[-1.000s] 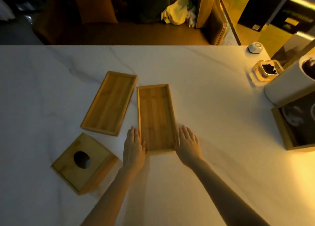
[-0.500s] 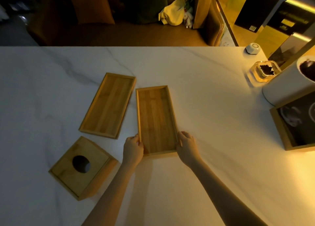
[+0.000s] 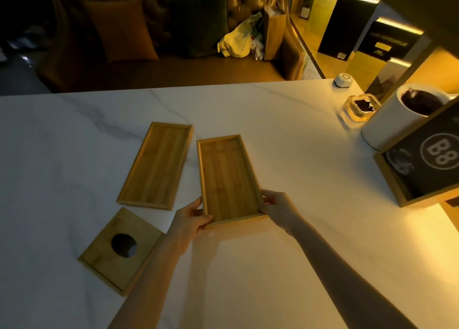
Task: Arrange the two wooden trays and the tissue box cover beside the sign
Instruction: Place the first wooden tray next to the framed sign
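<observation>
Two long wooden trays lie on the white marble table (image 3: 285, 135). The right tray (image 3: 227, 177) is gripped at its near corners: my left hand (image 3: 190, 220) holds the near left corner, my right hand (image 3: 279, 208) the near right corner, and its near end looks raised off the table. To its left the other tray (image 3: 157, 164) lies flat and untouched. The square wooden tissue box cover (image 3: 119, 250) with a round hole sits at the near left. The dark sign (image 3: 429, 164) in a wooden frame, marked B8, stands at the right edge.
A white cylindrical container (image 3: 397, 115) stands right behind the sign. A glass ashtray (image 3: 360, 107) and a small white puck (image 3: 344, 80) sit at the far right corner. A brown sofa (image 3: 154, 65) with cushions and bags lies beyond the table's far edge.
My hands went from lying flat beside the right tray to curling around its near corners. The tray's near end has lifted and it has turned slightly clockwise.
</observation>
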Available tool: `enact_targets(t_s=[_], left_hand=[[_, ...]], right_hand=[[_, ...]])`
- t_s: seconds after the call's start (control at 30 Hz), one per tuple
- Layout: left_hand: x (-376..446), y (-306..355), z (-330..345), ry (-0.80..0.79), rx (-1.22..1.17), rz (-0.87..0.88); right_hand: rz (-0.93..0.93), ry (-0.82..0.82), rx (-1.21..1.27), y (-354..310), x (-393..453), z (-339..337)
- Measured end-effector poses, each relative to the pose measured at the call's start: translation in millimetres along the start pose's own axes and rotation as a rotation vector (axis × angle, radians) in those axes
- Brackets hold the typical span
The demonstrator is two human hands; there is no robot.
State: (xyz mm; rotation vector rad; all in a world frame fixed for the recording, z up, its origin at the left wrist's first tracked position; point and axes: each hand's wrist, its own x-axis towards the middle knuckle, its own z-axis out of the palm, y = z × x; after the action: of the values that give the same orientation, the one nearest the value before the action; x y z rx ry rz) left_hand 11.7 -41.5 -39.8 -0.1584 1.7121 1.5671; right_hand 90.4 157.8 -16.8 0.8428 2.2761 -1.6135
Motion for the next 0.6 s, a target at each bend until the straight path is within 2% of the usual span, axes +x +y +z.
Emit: enact_targets(t_s=[0.27, 0.6], left_hand=[[-7, 18, 28, -0.067, 0.051, 0.128], [-2, 37, 138, -0.116, 0.146, 0.23]], right_hand=[[-0.07, 0.098, 0.121, 1, -28, -34], [-0.058, 0.216, 0.127, 28, -45, -136]])
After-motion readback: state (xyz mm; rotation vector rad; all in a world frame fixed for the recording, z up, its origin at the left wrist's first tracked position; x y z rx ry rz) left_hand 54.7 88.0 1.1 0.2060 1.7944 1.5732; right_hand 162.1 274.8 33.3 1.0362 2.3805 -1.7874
